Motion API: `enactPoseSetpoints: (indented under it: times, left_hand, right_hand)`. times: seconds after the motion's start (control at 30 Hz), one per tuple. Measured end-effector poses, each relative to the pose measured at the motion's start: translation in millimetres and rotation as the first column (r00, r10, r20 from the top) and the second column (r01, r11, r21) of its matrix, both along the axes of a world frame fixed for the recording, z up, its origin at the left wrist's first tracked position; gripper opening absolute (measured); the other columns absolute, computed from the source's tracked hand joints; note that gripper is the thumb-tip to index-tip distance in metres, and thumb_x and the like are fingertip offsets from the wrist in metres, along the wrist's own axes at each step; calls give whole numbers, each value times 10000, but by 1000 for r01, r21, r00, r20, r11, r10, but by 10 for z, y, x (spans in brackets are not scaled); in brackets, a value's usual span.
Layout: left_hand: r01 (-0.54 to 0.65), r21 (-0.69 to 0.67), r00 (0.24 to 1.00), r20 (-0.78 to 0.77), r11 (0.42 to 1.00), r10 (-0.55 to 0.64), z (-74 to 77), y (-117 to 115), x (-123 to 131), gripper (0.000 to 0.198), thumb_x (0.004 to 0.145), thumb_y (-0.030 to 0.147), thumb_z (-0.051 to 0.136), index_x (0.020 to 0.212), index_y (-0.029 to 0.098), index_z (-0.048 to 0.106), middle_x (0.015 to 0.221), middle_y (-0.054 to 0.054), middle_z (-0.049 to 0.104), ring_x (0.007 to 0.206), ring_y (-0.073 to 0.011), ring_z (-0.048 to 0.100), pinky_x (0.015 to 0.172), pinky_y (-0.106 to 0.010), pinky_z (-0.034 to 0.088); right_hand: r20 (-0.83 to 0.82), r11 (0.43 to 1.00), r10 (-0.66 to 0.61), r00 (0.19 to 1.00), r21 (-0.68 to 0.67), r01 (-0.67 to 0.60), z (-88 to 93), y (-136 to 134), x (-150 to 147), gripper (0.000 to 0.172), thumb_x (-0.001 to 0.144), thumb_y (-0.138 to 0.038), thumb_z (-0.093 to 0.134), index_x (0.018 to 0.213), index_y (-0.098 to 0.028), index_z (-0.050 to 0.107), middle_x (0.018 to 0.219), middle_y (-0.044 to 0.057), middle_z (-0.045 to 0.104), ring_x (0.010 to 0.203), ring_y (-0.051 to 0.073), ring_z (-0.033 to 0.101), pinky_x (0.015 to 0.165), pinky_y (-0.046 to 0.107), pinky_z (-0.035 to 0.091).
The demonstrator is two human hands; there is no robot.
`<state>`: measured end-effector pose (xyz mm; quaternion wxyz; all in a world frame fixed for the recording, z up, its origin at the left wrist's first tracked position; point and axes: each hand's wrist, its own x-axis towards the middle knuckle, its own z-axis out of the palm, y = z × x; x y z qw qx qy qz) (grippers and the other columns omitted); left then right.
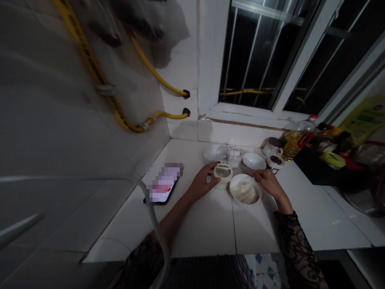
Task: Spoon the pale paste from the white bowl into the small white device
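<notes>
My left hand [203, 181] is wrapped round a small cream container with a ring-shaped lid [223, 174] that stands on the white tiled counter [207, 224]. My right hand [268, 181] pinches the handle of a white spoon [246, 183] that dips into a white bowl of pale flour-like stuff [245, 190] just right of the container. Behind them stand another white bowl [254, 161], a shallow white dish [212, 152] and a small clear glass [230, 154].
A phone [165, 184] lies lit on the counter to the left. At the back right are a small jar with dark contents [275, 161], an oil bottle with a red cap [296, 139] and cluttered packages beside a black stove top [319, 168]. Yellow hoses run along the left wall.
</notes>
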<state>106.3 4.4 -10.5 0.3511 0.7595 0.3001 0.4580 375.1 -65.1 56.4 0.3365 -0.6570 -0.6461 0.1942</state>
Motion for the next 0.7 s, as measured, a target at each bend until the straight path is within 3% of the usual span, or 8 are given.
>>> enactPoseSetpoints:
  times: [0.7]
  left_hand:
    - [7, 1, 1000, 17, 1000, -7, -22, 9, 9, 497, 817, 399, 645, 1268, 224, 532, 1330, -118, 577, 1105, -247, 616, 875, -390, 553]
  right_hand:
    - [-257, 993, -33, 966, -115, 3, -53, 69, 48, 478, 699, -621, 549, 476, -218, 418, 427, -61, 340, 437, 81, 259, 436, 247, 194]
